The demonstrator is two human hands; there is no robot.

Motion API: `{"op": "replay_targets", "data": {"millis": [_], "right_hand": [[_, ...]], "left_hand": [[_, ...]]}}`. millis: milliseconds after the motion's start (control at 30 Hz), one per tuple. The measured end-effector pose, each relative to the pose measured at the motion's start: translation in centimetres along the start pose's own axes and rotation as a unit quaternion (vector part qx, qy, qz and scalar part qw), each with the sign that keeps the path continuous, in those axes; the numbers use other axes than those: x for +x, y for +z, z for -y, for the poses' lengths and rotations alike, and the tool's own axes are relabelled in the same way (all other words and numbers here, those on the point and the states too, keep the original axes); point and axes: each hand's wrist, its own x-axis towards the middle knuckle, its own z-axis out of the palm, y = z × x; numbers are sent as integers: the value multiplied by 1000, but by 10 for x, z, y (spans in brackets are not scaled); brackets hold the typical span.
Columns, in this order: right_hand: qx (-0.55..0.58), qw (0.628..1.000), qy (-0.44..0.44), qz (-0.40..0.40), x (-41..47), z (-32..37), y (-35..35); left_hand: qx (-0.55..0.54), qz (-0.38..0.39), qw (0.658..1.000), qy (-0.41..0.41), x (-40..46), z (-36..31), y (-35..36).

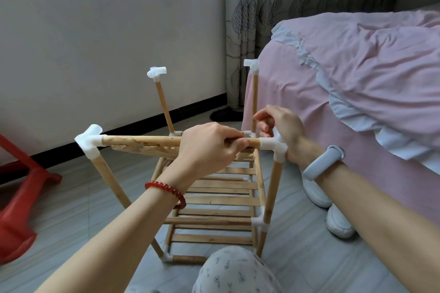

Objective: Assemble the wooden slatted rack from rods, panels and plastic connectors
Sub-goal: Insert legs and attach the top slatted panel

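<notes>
- Nearest the camera, a knee (234,269) in patterned cloth sat low in view, just in front of the rack (214,197) standing on the grey floor.
- My left hand (209,147) was curled round the top front rod (142,141), near its right end.
- My right hand (282,132) gripped the white corner connector (273,146) where that rod met the right front post.
- I judged the step to be seating the rod into the connector: push along the rod's line and brace the joint so the post does not lean.
- Two rear posts stood behind with open connectors, back left (156,72) and back right (251,64), still lacking a crossbar.
- A slatted panel (145,149) hung tilted just under the front rod, not yet level.
- A pink bed (357,66) crowded the right side, with white shoes (338,221) beside the right post.
- A red stool (16,216) stood well apart at left, leaving open floor there.
</notes>
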Motion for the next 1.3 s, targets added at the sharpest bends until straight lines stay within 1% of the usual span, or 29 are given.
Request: {"op": "replay_targets", "data": {"millis": [67, 100, 133, 167, 200, 233, 267, 300, 367, 433, 467, 500, 533, 600, 700, 767, 833, 867, 933, 967, 1067, 1100, 1167, 1200, 1233, 1267, 1300], "right_hand": [[-91, 994, -45, -39, 0, 2, -1], [-146, 985, -73, -55, -3, 7, 0], [-228, 965, -104, -70, -6, 8, 0], [-339, 924, -149, -93, -8, 8, -2], [-446, 861, -209, -125, -12, 10, -2], [-515, 797, -277, -153, -19, 11, 0], [-546, 748, -341, -163, -27, 13, 7], [-556, 724, -380, -150, -36, 13, 16], [-570, 709, -406, -87, -53, 9, 43], [-617, 688, -381, -22, -63, -4, 70], [-644, 673, -364, -3, -64, -9, 84], [-667, 659, -347, 5, -63, -15, 90], [-675, 653, -342, 7, -61, -18, 94], [-665, 657, -356, -6, -58, -20, 98], [-613, 675, -411, -17, -50, -24, 87], [-593, 680, -431, -2, -39, -21, 71], [-599, 672, -434, 44, -23, -18, 53], [-606, 674, -416, 73, -14, -16, 45], [-623, 690, -351, 112, 5, -12, 30], [-632, 695, -326, 108, 15, -9, 24], [-676, 690, -249, 69, 36, 7, 15], [-678, 698, -220, 65, 40, 14, 16], [-646, 740, -156, 99, 46, 27, 20], [-626, 761, -126, 117, 46, 33, 22], [-608, 776, -106, 127, 43, 37, 24], [-601, 782, -102, 128, 40, 42, 27], [-605, 777, -114, 127, 35, 46, 29]], "left_hand": [[14, 8, 1000, 3, 1, -1, 2], [21, 4, 1000, 12, 0, -1, -1], [21, 5, 999, 25, -2, 0, -1], [15, 10, 999, 39, -3, 1, -2], [6, 14, 998, 56, -7, 6, -5], [0, 13, 998, 67, -12, 12, -10], [5, 2, 998, 70, -18, 20, -19], [23, -7, 998, 63, -22, 30, -27], [87, -12, 996, 22, -31, 59, -47], [144, 23, 988, -51, -41, 91, -65], [163, 51, 981, -94, -48, 107, -75], [160, 75, 975, -131, -54, 119, -80], [144, 82, 974, -154, -59, 128, -84], [123, 55, 978, -157, -68, 134, -89], [148, 31, 979, -140, -77, 119, -90], [153, 13, 981, -115, -83, 104, -89], [131, 15, 988, -82, -91, 87, -90], [119, 25, 990, -67, -93, 77, -92], [83, 52, 994, -51, -90, 59, -95], [55, 65, 995, -51, -85, 50, -94], [-16, 98, 994, -54, -63, 23, -79], [-60, 114, 989, -67, -54, 15, -69], [-172, 142, 969, -107, -37, -1, -51], [-207, 144, 960, -117, -28, -9, -43], [-215, 143, 959, -116, -22, -15, -37], [-206, 139, 962, -113, -17, -19, -31], [-178, 127, 970, -111, -13, -20, -28]]}}
